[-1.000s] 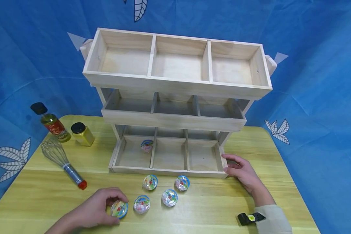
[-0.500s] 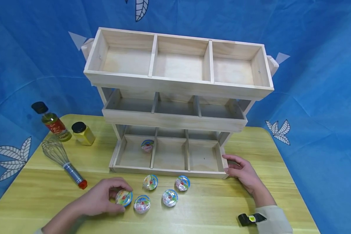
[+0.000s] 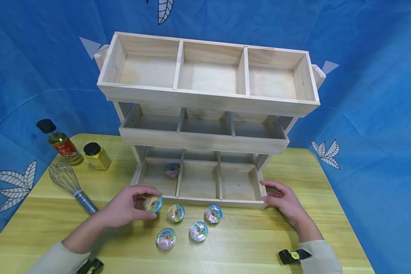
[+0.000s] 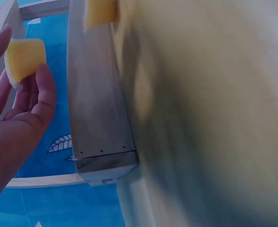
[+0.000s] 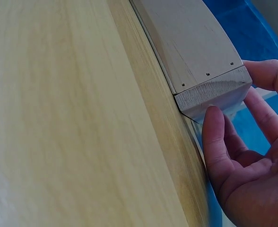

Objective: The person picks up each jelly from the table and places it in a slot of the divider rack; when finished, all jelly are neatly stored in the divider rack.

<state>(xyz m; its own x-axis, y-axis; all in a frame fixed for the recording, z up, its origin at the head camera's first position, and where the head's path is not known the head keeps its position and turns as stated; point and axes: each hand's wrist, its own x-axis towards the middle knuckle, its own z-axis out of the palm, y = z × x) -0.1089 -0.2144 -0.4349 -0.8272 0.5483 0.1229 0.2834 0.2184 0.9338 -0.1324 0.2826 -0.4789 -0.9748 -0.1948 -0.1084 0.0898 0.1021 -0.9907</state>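
In the head view my left hand [image 3: 126, 205] pinches a jelly cup [image 3: 153, 203] between thumb and fingers, in front of the left end of the three-tier wooden rack [image 3: 205, 140]. The left wrist view shows the held cup's yellow body [image 4: 28, 56]. My right hand [image 3: 284, 201] holds the front right corner of the rack's bottom tier, thumb and fingers set around the board end [image 5: 214, 92]. One jelly cup [image 3: 172, 170] sits in the bottom tier's left compartment. Several more stand on the table before the rack, including a green-tinted cup [image 3: 176, 213] and a pinkish cup [image 3: 166, 239].
At the left of the table [image 3: 239, 243] lie a whisk [image 3: 83, 199], a red-labelled oil bottle [image 3: 65, 146] and a yellow jar with a black lid [image 3: 97, 156]. A blue cloth [image 3: 373, 76] hangs behind the rack.
My left hand has carried its jelly cup forward and a little right, from the front of the table up to the rack's front left. The right hand stays at the rack corner.
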